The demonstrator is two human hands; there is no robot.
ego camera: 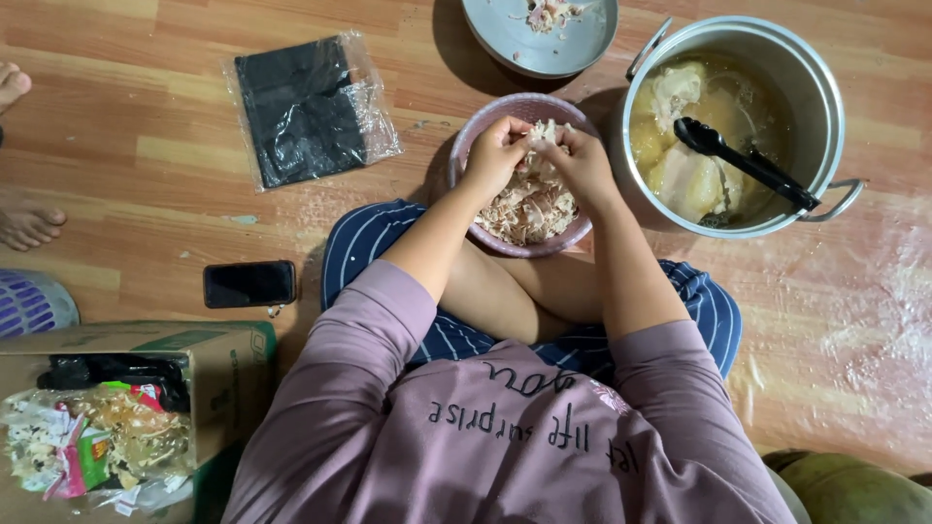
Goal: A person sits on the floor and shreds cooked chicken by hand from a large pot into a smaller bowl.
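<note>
A small piece of cooked chicken (546, 134) is pinched between the fingers of the left hand (495, 155) and the right hand (582, 160), just above the pink bowl (466, 146) of shredded meat (529, 206). If it is pulled too hard, bits could be flung onto the wooden floor (146, 146). The big pot (825, 87) of broth is close beside the right arm, so it could be bumped and spilled.
</note>
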